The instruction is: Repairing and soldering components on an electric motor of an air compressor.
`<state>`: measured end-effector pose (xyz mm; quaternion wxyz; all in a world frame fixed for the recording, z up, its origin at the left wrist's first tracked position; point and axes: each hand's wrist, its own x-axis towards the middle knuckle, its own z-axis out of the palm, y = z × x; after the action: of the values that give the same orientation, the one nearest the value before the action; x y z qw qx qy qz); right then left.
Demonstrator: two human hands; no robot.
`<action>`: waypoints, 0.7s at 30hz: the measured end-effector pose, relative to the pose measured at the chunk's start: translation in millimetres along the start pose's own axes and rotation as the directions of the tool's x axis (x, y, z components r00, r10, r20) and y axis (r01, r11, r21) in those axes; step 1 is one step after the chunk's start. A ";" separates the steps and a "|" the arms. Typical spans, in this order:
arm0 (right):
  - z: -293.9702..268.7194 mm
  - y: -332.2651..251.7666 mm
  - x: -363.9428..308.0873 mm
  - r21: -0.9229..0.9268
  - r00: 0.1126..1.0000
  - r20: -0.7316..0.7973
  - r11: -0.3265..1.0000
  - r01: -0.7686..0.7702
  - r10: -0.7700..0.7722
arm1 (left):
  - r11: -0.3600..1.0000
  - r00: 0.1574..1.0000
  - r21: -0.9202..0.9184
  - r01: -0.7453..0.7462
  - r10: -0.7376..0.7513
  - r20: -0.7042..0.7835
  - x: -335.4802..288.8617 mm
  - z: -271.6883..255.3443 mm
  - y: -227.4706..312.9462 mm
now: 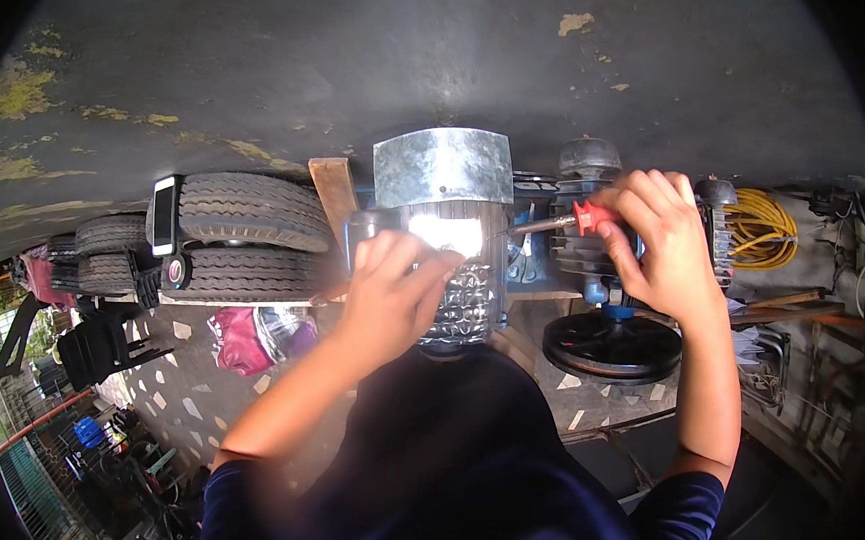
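Observation:
In front of me stands a shiny silver cylindrical body point(462, 302) with a bumpy, reflective surface. A curved grey sheet-metal piece point(444, 167) with a small hole near its lower edge sits at its far end. My right hand point(662, 236) grips the red handle of a screwdriver point(590, 218), its shaft pointing left to the right side of the silver body. Whether the tip touches it is hard to see. My left hand point(391, 292) lies over the left part of the body with fingers curled together. Anything pinched there is hidden by glare and the fingers.
Stacked tyres point(256, 213) and a phone point(163, 216) are to the left. A finned machine point(582, 250) with a black pulley wheel point(613, 348) stands at right, near a coiled yellow hose point(761, 231). A dark wall point(317, 51) rises behind. A pink bag point(244, 342) is lower left.

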<state>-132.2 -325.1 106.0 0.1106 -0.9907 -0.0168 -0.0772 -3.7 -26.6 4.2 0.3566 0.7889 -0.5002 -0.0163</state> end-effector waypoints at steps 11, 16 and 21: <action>-3.2 -58.9 -45.2 0.203 0.895 -0.031 0.879 -0.431 0.446 | 1.000 0.999 -0.004 -0.006 0.006 0.043 -11.7 8.0 10.9; 54.3 -111.5 -45.8 0.697 0.790 0.158 0.500 -0.514 0.592 | 1.000 0.999 0.003 0.018 -0.018 0.030 -7.6 7.0 19.1; 136.4 -111.7 -27.1 0.868 0.639 0.178 0.187 -0.461 0.749 | 0.999 0.999 -0.030 0.040 -0.040 0.001 -4.3 14.2 24.6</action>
<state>-144.3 -186.4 -5.5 0.6093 -0.6901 0.3608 -0.1495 -30.4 -36.9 6.5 0.3680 0.7933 -0.4840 -0.0310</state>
